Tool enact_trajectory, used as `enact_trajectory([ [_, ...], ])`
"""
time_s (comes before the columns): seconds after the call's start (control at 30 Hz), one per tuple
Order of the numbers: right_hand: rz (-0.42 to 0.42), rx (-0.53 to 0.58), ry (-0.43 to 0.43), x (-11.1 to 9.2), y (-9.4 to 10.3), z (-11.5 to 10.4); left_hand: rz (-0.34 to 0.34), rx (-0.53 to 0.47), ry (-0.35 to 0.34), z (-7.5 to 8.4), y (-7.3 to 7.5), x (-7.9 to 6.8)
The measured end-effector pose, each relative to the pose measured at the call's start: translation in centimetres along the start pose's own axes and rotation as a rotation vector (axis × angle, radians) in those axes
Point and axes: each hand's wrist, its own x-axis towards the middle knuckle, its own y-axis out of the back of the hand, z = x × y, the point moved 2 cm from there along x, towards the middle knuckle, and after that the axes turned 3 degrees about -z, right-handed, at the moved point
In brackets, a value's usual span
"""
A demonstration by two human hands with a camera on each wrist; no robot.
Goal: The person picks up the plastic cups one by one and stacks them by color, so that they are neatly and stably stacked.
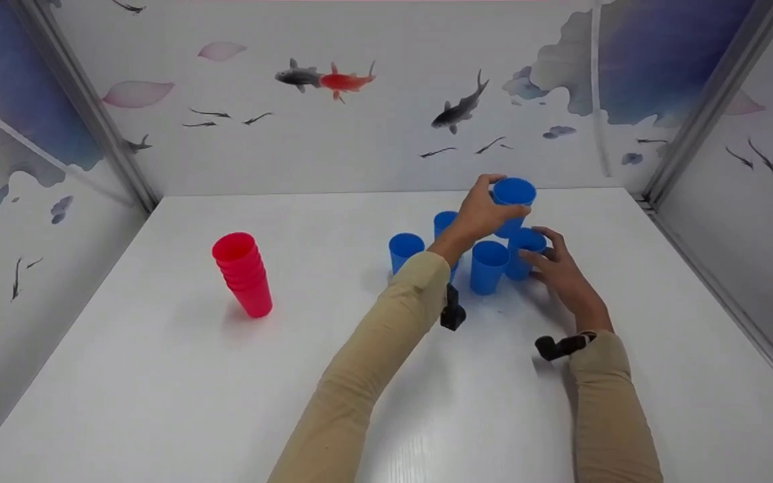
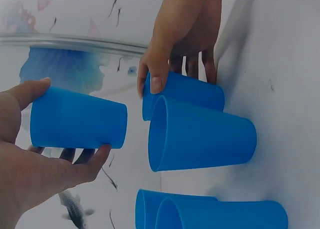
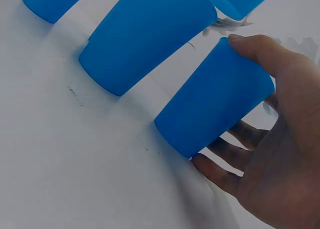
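Note:
My left hand [image 1: 482, 213] grips a blue cup [image 1: 514, 194] by its side, thumb on one side and fingers on the other, and holds it up above the table. Below it, my right hand [image 1: 566, 278] holds a second blue cup [image 3: 215, 99], which is upright with its base close to the tabletop. Directly to the left of that one stands another blue cup [image 1: 488, 268], mouth up. Farther left, more blue cups stand upright, one [image 1: 405, 249] in front of my left forearm's far side and one [image 1: 445, 220] partly hidden by that arm.
A leaning-looking stack of nested red cups [image 1: 244, 276] stands on the left of the white table [image 1: 158, 376]. Panels printed with fish and petals enclose the back [image 1: 359, 147] and both sides. Small black cameras [image 1: 452, 308] are strapped to the wrists.

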Motion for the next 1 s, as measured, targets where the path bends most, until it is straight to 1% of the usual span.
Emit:
enact_trajectory([
  [0.1, 0.005, -0.005, 0.006, 0.8, 0.1, 1.1, 0.010, -0.010, -0.002, 0.0, -0.9, 0.0],
  [0.23, 0.008, -0.015, 0.020, 1.1, 0.0, 1.6, 0.021, -0.035, 0.003, -0.1, -1.7, 0.1],
  [0.3, 0.009, -0.013, 0.019, 1.0, -0.1, 1.5, 0.013, -0.050, 0.000, -0.2, -1.9, 0.1],
  [0.43, 0.002, 0.000, 0.000, -0.1, -0.4, 0.2, 0.009, -0.059, 0.005, -0.3, -2.4, 0.4],
  [0.53, -0.005, 0.007, -0.007, -0.4, -0.5, -0.5, 0.013, -0.043, 0.016, -0.3, -2.8, 0.6],
  [0.67, -0.003, 0.000, 0.022, 0.4, -0.3, 0.4, 0.000, -0.023, 0.001, -0.6, -3.3, 0.6],
  [0.83, 0.010, -0.018, 0.032, 0.8, -0.1, 1.3, -0.029, -0.020, -0.026, -1.1, -3.6, 0.4],
  [1.0, 0.023, -0.007, 0.027, 0.9, 0.3, 1.5, -0.036, -0.023, -0.033, -1.3, -3.2, 0.3],
])
